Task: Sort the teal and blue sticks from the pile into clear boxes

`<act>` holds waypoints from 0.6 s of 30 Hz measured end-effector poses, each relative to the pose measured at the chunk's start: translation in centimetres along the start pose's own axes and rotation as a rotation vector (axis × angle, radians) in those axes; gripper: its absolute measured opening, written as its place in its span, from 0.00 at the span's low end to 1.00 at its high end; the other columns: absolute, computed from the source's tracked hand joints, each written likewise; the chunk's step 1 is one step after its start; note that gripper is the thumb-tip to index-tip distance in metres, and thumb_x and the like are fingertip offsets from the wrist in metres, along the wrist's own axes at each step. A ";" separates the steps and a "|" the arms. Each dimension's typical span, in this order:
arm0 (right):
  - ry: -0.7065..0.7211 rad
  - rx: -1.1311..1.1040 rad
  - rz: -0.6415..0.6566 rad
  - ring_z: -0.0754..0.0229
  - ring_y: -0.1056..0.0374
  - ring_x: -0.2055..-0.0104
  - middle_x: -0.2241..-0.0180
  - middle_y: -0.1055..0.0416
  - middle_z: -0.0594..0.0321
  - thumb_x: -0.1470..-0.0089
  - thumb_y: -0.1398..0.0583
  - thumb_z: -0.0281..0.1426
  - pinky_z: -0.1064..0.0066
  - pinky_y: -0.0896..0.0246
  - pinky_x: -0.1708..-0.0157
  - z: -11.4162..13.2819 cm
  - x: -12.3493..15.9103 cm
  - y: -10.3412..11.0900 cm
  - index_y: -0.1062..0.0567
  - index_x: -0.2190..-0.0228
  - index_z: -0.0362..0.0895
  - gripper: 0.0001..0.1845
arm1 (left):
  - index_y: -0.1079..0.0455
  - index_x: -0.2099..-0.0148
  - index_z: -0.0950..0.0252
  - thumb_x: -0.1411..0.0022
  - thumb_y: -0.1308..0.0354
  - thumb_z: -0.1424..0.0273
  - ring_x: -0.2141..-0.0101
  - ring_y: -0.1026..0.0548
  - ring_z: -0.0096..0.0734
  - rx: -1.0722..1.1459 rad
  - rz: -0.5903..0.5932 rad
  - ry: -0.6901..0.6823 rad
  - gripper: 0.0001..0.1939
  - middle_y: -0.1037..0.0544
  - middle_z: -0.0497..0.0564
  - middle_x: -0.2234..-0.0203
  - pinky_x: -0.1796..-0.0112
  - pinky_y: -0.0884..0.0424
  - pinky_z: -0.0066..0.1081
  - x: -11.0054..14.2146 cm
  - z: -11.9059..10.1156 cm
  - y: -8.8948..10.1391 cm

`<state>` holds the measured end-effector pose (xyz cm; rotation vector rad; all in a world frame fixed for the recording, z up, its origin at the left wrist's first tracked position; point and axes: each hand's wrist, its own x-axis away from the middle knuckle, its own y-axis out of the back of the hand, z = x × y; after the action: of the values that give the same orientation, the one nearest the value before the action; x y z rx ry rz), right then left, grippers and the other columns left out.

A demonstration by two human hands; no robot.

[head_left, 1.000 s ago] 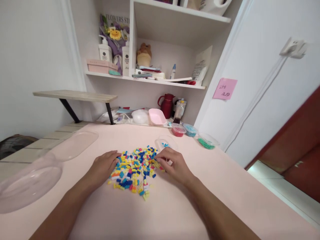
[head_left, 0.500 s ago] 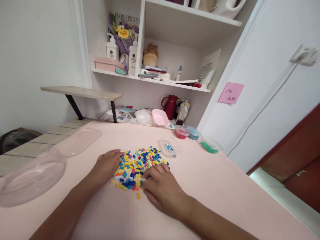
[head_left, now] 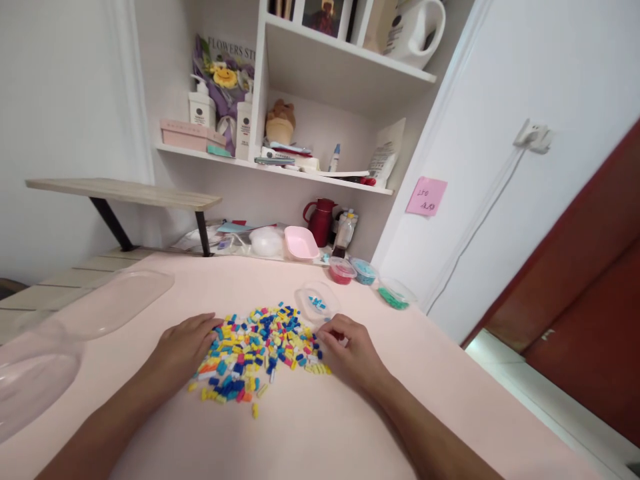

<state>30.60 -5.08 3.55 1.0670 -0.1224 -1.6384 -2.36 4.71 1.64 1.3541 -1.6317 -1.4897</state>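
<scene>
A pile of several small coloured bricks (head_left: 260,343), yellow, blue, red and white, lies on the pale pink table (head_left: 310,427). My left hand (head_left: 183,347) rests flat at the pile's left edge, fingers touching the bricks. At the pile's right edge my right hand (head_left: 350,347) has its fingers curled and pinched on the bricks; I cannot make out what is in them. Just beyond it stands a small clear dish (head_left: 316,303) holding a few blue bricks.
Small clear dishes with red (head_left: 343,270), blue (head_left: 363,270) and green (head_left: 395,295) bricks stand at the back right. Two large clear lids (head_left: 115,303) lie at the left. A pink tray (head_left: 300,241), a red jug (head_left: 320,220) and shelves stand behind.
My right hand moved from the pile's front edge back to its right side, near the clear dish. The left hand stayed at the left edge. The camera view shifted.
</scene>
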 end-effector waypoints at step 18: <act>0.214 0.240 0.305 0.55 0.34 0.57 0.60 0.29 0.60 0.52 0.29 0.37 0.63 0.43 0.56 0.7 0.9 -0.7 0.22 0.61 0.49 0.15 | 0.27 0.44 0.57 0.35 0.61 0.61 0.41 0.31 0.38 0.015 -0.016 -0.012 0.26 0.26 0.51 0.42 0.41 0.35 0.43 -0.1 0.0 0.5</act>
<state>29.62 -5.89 3.07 1.3291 -0.3300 -1.2492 -2.49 4.76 2.11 1.3720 -1.6462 -1.5001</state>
